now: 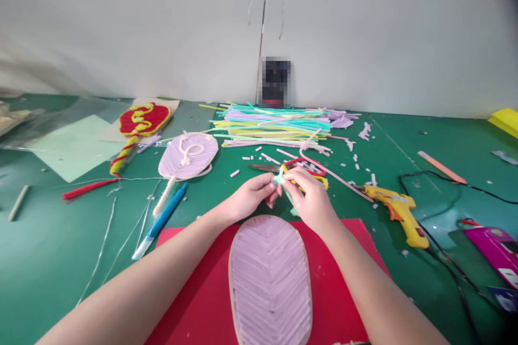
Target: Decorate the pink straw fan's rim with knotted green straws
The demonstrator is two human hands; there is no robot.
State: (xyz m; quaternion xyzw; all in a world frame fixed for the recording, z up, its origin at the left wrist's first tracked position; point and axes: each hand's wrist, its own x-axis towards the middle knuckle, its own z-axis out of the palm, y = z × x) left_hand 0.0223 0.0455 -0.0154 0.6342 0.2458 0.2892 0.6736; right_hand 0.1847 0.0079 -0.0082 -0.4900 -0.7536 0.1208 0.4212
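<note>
Between the fingertips of my left hand (254,194) and my right hand (309,197) is a small bent piece of mint-green pipe cleaner (278,178). Both hands pinch it, the left from one side and the right from the other. Just below them lies an oval panel (270,280) covered in lilac strips in a herringbone pattern with a pale rim. It rests on a red board (335,280). Behind my right hand are scissors (313,166) with red and yellow handles, partly hidden by the fingers.
A pile of coloured pipe cleaners (275,125) lies at the back. To the right are a yellow glue gun (399,213) with its cord and a magenta case (491,248). At left are a lilac fan (189,155), a red-and-yellow fan (143,119) and a blue pen (164,218).
</note>
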